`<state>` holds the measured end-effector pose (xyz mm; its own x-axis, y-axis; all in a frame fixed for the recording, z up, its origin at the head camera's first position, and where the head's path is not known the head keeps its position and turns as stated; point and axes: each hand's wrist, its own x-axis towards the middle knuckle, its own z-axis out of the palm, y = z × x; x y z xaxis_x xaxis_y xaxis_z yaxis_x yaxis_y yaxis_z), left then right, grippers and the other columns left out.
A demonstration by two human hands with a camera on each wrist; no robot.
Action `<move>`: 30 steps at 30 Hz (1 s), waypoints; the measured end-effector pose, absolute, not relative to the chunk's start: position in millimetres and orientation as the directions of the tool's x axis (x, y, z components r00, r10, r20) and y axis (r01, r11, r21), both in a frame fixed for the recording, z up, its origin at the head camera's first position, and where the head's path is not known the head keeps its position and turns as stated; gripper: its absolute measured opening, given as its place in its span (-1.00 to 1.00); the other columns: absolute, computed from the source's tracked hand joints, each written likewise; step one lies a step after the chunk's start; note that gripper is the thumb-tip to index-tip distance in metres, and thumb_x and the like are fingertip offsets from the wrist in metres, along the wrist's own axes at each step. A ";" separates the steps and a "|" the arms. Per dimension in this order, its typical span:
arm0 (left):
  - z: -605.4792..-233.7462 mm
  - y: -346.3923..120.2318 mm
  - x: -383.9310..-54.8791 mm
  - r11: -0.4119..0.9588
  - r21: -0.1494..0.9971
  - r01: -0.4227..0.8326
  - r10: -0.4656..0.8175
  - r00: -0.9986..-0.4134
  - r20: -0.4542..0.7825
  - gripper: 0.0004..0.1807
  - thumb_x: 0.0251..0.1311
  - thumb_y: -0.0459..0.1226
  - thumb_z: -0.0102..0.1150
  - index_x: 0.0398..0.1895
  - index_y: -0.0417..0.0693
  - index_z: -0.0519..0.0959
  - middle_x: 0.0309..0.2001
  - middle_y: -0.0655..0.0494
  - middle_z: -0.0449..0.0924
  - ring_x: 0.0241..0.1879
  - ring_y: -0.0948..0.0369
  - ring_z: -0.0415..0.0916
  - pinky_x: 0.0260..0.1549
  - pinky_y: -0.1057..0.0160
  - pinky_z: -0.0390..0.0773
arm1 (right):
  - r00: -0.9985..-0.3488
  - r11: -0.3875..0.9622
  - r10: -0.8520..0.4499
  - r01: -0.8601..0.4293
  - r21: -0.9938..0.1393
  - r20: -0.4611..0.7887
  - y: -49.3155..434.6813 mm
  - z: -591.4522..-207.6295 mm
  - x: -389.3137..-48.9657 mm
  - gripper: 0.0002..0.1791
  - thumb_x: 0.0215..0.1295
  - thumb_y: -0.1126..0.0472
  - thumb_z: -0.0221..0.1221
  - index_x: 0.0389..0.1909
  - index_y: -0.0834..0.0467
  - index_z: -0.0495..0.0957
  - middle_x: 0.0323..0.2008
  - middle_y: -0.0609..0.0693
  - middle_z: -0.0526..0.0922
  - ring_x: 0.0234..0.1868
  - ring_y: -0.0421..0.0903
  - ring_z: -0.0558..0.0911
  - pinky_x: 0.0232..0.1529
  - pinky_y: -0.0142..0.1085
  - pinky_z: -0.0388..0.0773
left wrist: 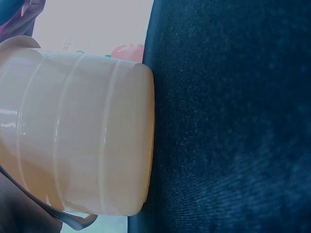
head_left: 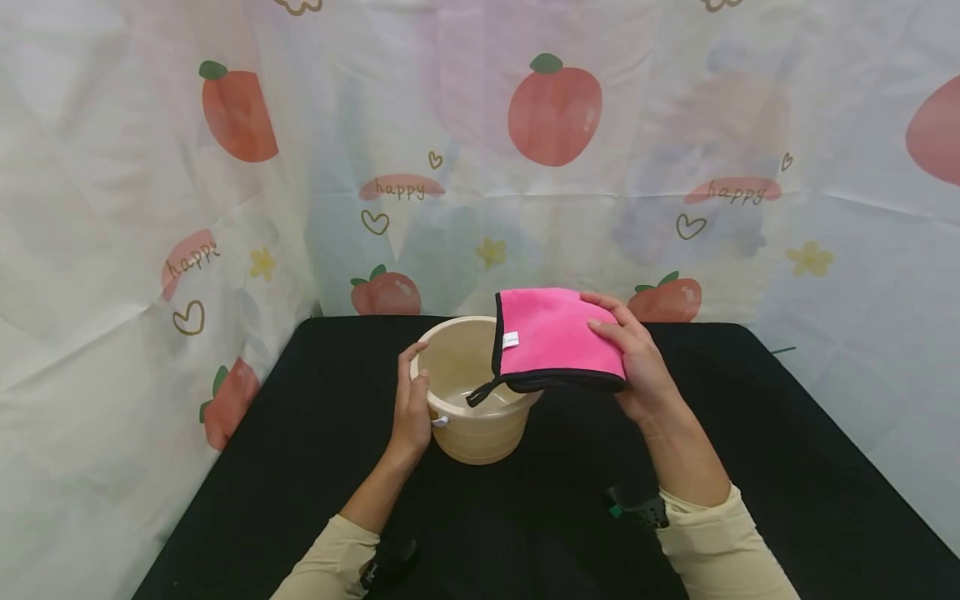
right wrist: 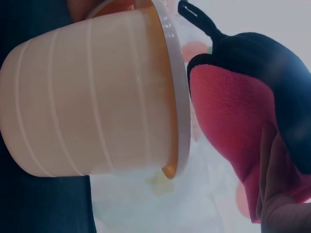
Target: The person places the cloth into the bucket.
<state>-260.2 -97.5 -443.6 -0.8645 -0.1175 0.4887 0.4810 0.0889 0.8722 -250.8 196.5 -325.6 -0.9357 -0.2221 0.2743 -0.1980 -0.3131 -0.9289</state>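
Note:
A cream plastic bucket (head_left: pixel 480 437) with ribbed sides stands upright on the black table. My left hand (head_left: pixel 411 417) grips its rim at the left, fingers outside and over the edge. Above the bucket's right side, my right hand (head_left: pixel 637 358) pinches a folded pink cloth (head_left: pixel 555 333) with black edging, a white tag and a black hanging loop. The loop (head_left: pixel 483 392) dangles over the bucket's opening. In the right wrist view the cloth (right wrist: pixel 228 107) is apart from the bucket's rim (right wrist: pixel 182 97). The bucket's handle (left wrist: pixel 80 221) shows in the left wrist view.
The black-covered table (head_left: pixel 315 467) extends on both sides of the bucket. A white curtain (head_left: pixel 480 233) printed with peaches, hearts and flowers hangs behind it and along the sides. Dark wrist straps (head_left: pixel 652 510) sit on both forearms.

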 end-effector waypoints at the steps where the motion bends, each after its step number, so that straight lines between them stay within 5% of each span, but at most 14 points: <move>1: -443.3 -97.3 -260.1 0.090 0.872 0.482 -0.116 -0.864 0.489 -0.50 0.51 -0.23 -0.33 0.46 -0.03 0.23 0.47 -0.06 0.18 0.40 0.02 0.23 0.35 -0.08 0.20 | -0.935 -0.314 -0.225 -0.195 -0.929 0.272 195.2 -325.9 -251.0 -0.58 0.62 0.16 0.01 0.41 0.08 0.37 0.18 0.07 0.46 -0.28 -0.16 0.72 -0.21 -0.35 0.66; 13: -442.7 -96.0 -260.2 0.113 0.875 0.471 -0.116 -0.868 0.482 -0.49 0.50 -0.20 -0.34 0.47 0.00 0.22 0.49 -0.03 0.16 0.44 0.01 0.17 0.38 -0.13 0.13 | -0.914 -0.316 -0.333 -0.124 -0.941 0.232 178.3 -332.2 -252.9 -0.50 0.60 0.27 0.03 0.49 0.15 0.28 0.27 0.14 0.33 -0.15 -0.15 0.68 -0.18 -0.33 0.66; 20: -443.6 -96.9 -260.0 0.132 0.871 0.474 -0.116 -0.865 0.488 -0.49 0.51 -0.18 -0.33 0.47 0.00 0.22 0.49 -0.02 0.16 0.47 0.04 0.11 0.39 -0.16 0.06 | -0.911 -0.252 -0.360 -0.113 -0.961 0.202 169.8 -334.6 -254.9 -0.44 0.57 0.34 0.01 0.52 0.21 0.17 0.37 0.18 0.22 0.08 -0.04 0.56 -0.04 -0.28 0.64; 30: -443.5 -96.2 -259.4 0.128 0.876 0.464 -0.125 -0.869 0.479 -0.50 0.50 -0.18 -0.31 0.46 0.01 0.23 0.49 -0.03 0.16 0.48 0.00 0.11 0.39 -0.20 0.06 | -0.910 -0.096 -0.383 -0.134 -0.986 0.161 163.3 -338.9 -255.6 -0.36 0.52 0.33 0.08 0.55 0.20 0.16 0.35 0.27 0.29 0.06 0.00 0.55 -0.08 -0.29 0.63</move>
<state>-259.4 -96.2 -443.5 -0.8690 -0.1254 0.4787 0.4643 0.1282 0.8764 -255.6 163.3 -338.9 -0.9097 -0.3828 0.1613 -0.1345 -0.0960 -0.9863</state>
